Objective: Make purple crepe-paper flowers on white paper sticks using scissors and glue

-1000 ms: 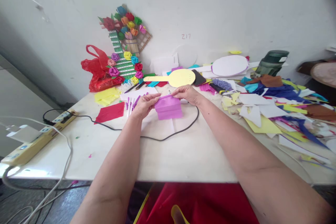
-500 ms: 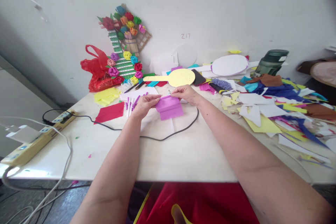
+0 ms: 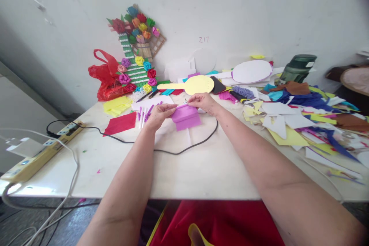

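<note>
A creased piece of purple paper [image 3: 187, 120] hangs between my hands above the table. My left hand [image 3: 162, 116] pinches its upper left corner, and my right hand [image 3: 202, 103] pinches the top edge near the upper right. Something small and shiny shows beside my right fingertips, too small to make out. Just left of my left hand lie purple and white rolled sticks [image 3: 143, 115]. Farther left is a flat red paper [image 3: 120, 123]. Behind my hands rests a yellow paddle-shaped cutout [image 3: 198, 85].
A black cable [image 3: 178, 153] curves across the table below my hands. A yellow power strip [image 3: 43, 152] lies at the left edge. Paper scraps [image 3: 285, 109] cover the right side, with a green bottle [image 3: 298, 69] behind. Paper flowers [image 3: 141, 27] and a red bag [image 3: 108, 78] stand against the wall.
The lower part of the purple paper has shifted very slightly. Both hands keep nearly the same place and the same pinch.
</note>
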`<action>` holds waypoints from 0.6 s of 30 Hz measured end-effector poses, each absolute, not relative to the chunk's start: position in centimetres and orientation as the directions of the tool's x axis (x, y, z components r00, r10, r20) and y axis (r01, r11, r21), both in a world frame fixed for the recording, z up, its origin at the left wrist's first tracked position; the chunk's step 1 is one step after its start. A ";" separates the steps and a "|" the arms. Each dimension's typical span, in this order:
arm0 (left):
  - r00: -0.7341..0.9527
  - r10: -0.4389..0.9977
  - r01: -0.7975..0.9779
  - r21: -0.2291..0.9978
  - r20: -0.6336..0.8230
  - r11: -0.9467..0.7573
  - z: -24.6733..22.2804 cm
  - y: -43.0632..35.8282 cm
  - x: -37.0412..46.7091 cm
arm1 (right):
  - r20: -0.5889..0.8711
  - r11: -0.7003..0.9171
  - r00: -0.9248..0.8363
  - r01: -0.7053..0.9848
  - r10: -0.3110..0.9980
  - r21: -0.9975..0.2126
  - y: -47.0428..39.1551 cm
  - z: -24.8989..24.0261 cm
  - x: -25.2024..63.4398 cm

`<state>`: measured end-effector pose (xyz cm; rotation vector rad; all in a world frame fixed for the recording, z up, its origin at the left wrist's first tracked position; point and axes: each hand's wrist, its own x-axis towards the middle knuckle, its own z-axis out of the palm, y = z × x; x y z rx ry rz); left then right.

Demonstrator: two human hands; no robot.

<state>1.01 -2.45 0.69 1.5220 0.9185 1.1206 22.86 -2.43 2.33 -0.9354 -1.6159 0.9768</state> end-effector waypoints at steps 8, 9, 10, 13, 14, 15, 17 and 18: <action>0.289 0.930 0.035 0.969 0.226 -0.246 1.0 -2.7 1.1 | 0.348 0.377 -0.224 0.102 0.911 -0.921 -2.2 2.1 23.0; 0.291 0.929 0.036 0.968 0.228 -0.249 1.0 -2.7 1.1 | 0.348 0.377 -0.223 0.100 0.910 -0.921 -2.2 2.1 23.0; 0.293 0.928 0.035 0.967 0.231 -0.252 1.0 -2.7 1.1 | 0.349 0.377 -0.221 0.096 0.911 -0.921 -2.1 2.1 23.0; 0.294 0.925 0.036 0.964 0.240 -0.262 1.0 -2.7 1.1 | 0.348 0.372 -0.215 0.086 0.913 -0.924 -2.1 2.1 23.0; 0.293 0.924 0.035 0.963 0.245 -0.266 1.0 -2.8 1.1 | 0.345 0.369 -0.215 0.085 0.914 -0.925 -2.1 2.1 23.0; 0.293 0.924 0.035 0.963 0.247 -0.269 1.1 -2.8 1.1 | 0.342 0.366 -0.216 0.083 0.915 -0.927 -2.1 2.1 23.0; 0.295 0.923 0.040 0.962 0.248 -0.271 1.1 -2.9 1.2 | 0.333 0.358 -0.222 0.082 0.917 -0.930 -2.2 2.2 23.0; 0.297 0.923 0.045 0.962 0.246 -0.271 1.1 -2.9 1.2 | 0.325 0.351 -0.227 0.082 0.918 -0.933 -2.3 2.3 23.1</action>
